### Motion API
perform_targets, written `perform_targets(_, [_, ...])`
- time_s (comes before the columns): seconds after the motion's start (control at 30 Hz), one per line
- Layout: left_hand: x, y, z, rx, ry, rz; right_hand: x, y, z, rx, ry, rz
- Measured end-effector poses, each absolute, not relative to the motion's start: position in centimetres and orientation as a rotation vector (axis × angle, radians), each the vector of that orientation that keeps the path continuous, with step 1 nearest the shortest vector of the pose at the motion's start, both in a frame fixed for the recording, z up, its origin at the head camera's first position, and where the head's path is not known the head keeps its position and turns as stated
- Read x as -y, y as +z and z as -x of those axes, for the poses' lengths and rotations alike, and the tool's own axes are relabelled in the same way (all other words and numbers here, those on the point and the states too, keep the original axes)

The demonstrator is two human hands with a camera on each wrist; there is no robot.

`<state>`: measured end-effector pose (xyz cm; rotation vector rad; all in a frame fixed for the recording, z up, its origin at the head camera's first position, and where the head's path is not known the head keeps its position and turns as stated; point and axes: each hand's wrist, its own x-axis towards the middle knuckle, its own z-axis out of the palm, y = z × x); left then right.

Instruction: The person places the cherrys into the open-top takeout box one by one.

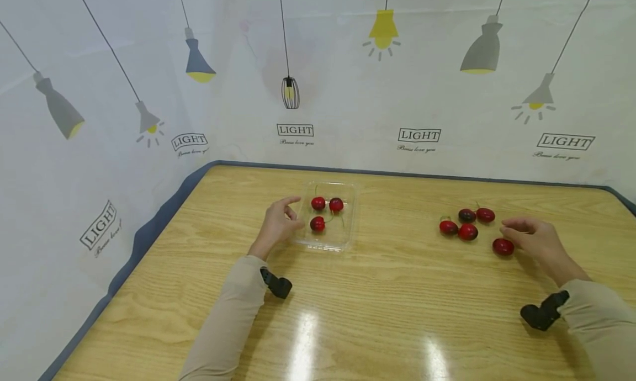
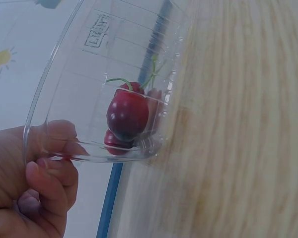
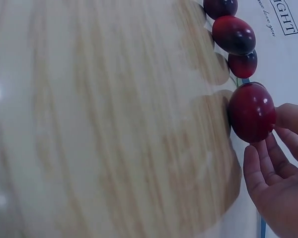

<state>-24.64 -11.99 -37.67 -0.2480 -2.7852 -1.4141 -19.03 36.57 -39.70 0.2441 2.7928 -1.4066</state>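
Note:
At the near left edge of a clear plastic box [image 1: 343, 243], my left hand [image 1: 278, 225] has its thumb and curled fingers about the rim; part of a finger shows through the wall in the left wrist view. Three red cherries [image 1: 336, 204] with green stems lie inside the box. My right hand [image 1: 536, 240] is over the table at the right, its fingers bent and parted around a dark red cherry [image 3: 252, 112]. The thumb and fingertips are right at one end of this cherry. The cherry rests on the wooden table.
Several more cherries [image 1: 467, 232] lie in a cluster just left of my right hand. The wooden table [image 1: 387, 292] reaches back to a white sheet [image 1: 343, 94] printed with lamps. Dark cameras [image 1: 544, 312] are strapped at both wrists.

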Motion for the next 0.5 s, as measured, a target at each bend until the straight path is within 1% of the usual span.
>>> perform_targets(0.5, [11.94, -37.68, 24.70, 2.789, -1.424, 0.223, -36.67, -40.29, 19.05, -2.770, -1.459, -0.276])
